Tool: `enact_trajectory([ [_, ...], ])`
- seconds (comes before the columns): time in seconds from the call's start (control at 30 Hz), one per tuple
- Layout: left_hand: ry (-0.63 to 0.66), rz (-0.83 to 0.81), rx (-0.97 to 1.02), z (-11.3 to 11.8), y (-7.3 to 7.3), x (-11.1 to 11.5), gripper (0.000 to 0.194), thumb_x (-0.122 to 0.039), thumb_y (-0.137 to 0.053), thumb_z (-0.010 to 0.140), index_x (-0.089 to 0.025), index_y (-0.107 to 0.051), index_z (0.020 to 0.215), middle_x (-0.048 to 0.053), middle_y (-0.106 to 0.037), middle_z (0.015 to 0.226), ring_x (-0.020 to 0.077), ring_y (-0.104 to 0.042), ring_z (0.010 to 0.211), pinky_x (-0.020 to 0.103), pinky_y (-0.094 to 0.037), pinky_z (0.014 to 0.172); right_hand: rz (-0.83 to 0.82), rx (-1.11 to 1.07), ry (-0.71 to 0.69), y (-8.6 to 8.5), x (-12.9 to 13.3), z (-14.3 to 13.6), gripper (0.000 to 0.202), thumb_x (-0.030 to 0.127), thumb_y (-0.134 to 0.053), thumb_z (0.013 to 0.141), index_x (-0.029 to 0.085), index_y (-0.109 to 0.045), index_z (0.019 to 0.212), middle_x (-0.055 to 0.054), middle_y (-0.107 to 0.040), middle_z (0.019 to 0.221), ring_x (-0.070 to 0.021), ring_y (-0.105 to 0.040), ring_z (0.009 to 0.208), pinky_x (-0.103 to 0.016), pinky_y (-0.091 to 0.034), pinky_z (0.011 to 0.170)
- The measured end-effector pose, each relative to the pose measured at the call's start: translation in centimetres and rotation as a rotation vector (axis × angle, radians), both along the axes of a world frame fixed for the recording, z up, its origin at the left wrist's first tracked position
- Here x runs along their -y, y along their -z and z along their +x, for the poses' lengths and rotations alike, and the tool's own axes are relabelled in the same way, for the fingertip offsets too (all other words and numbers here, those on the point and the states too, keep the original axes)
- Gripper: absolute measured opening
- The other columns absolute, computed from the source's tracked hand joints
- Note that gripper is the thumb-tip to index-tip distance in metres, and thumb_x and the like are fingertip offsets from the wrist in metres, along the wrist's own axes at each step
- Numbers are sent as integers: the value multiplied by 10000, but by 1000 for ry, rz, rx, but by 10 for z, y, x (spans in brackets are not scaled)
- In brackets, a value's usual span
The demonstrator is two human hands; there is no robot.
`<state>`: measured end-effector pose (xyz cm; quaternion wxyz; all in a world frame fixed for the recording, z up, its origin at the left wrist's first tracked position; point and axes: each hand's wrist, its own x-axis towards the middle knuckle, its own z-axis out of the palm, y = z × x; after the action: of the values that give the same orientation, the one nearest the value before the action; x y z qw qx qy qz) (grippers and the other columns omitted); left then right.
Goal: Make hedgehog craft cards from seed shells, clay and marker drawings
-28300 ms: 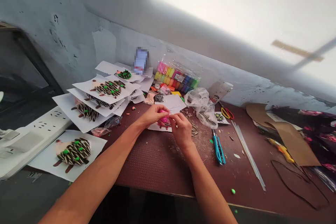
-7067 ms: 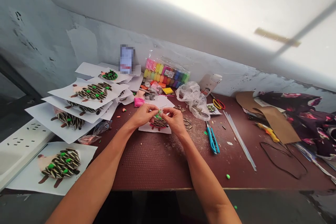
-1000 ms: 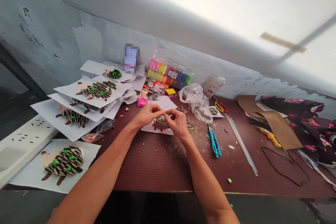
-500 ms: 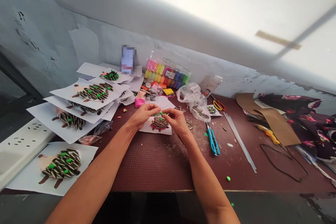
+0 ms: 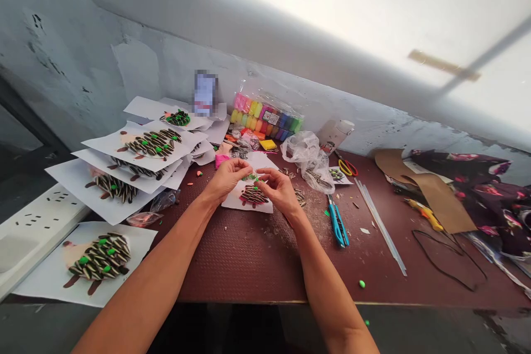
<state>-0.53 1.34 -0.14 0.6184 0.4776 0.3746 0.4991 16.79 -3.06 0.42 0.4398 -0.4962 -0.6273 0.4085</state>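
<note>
Here's the brown tabletop (image 5: 240, 271), spread right across the scene, with a fanned stack of white sheets (image 5: 68, 172) on its left, seed-covered animal figures showing on them. A long white power strip (image 5: 43, 224) runs in just below that. At the back leans the bright multicoloured clay pack (image 5: 266, 117), and to its right, nearer, sits a crumpled clear plastic bag (image 5: 309, 157). Centre stage, a white work sheet (image 5: 261, 208) lies flat under the fingers, its seed figure (image 5: 254, 194) in plain sight. Now the hands, close together above it: the left hand (image 5: 229, 180) pinches, the right hand (image 5: 279, 191) meets it fingertips-first, though whether it grips I can't tell. Right of them lies a teal cutter (image 5: 339, 225), with red-and-yellow scissors (image 5: 347, 167) farther back. Between the fingertips, over the sheet's far part: a small green piece (image 5: 250, 178). Smaller yet, a green pellet (image 5: 362, 284) near the table's front edge.
</note>
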Motion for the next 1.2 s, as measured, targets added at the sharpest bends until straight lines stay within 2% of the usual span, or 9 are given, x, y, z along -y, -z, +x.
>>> enact_trajectory([
  [0.1, -53, -13, 5, 0, 1, -2, 477, -495, -897, 510, -177, -617, 728, -11, -657, 696, 132, -569, 663, 279, -444, 674, 41, 19, 44, -6, 2, -1, 332, 289, -617, 770, 210, -681, 1085, -7, -694, 831, -101, -490, 591, -220, -396, 538],
  [0.23, -76, -15, 8, -2, 4, -5, 438, -457, -882, 519, -171, -621, 724, -9, -657, 695, 128, -567, 660, 275, -437, 674, 43, 92, 51, -8, 3, -1, 188, 234, -519, 716, 196, -686, 795, -1, -648, 718, -107, -462, 566, -232, -367, 531],
  [0.3, -84, -7, -2, -4, 6, -7, 414, -445, -869, 528, -170, -624, 717, -5, -657, 695, 129, -564, 659, 273, -430, 666, 22, 138, 49, -7, 3, -1, 152, 247, -535, 717, 195, -677, 733, 17, -598, 637, -102, -432, 535, -231, -333, 512],
  [0.47, -106, -22, -38, -11, 10, -12, 394, -427, -863, 529, -173, -624, 713, 2, -655, 677, 126, -549, 630, 262, -397, 613, -55, 108, 62, -5, 1, 0, 184, 349, -663, 714, 184, -714, 778, 15, -624, 630, -106, -468, 538, -233, -363, 524],
  [0.67, -114, -38, -47, -13, 10, -13, 400, -434, -869, 531, -171, -619, 699, 2, -646, 668, 125, -546, 626, 261, -402, 599, -84, 55, 50, -6, 0, -1, 247, 433, -650, 760, 188, -644, 733, 4, -643, 621, -112, -478, 537, -236, -358, 521],
  [0.87, -120, -69, -51, -12, 9, -12, 426, -438, -877, 492, -176, -611, 698, 3, -663, 686, 133, -564, 651, 262, -413, 613, -4, 131, 113, -6, 0, -1, 215, 338, -560, 770, 199, -552, 606, 40, -539, 555, -99, -420, 535, -230, -325, 533],
  [0.97, -113, -76, -44, -13, 8, -12, 428, -433, -877, 473, -178, -617, 698, 3, -666, 678, 134, -565, 644, 258, -410, 604, -25, 100, 123, -3, -2, -1, 169, 318, -558, 742, 186, -654, 699, 29, -599, 601, -105, -458, 548, -228, -354, 540],
  [1.03, -114, -75, -44, -13, 7, -12, 427, -431, -877, 468, -178, -616, 691, 3, -665, 673, 131, -561, 638, 255, -408, 599, -46, 91, 125, -1, -2, -1, 209, 310, -554, 728, 179, -706, 788, 14, -656, 646, -106, -476, 542, -227, -374, 535],
  [1.2, -118, -77, -50, -14, 7, -12, 418, -435, -873, 485, -178, -620, 696, 9, -670, 684, 133, -565, 639, 255, -410, 595, -82, 49, 92, -2, -2, -1, 196, 325, -590, 733, 180, -706, 795, -8, -706, 681, -105, -513, 518, -225, -411, 513],
])
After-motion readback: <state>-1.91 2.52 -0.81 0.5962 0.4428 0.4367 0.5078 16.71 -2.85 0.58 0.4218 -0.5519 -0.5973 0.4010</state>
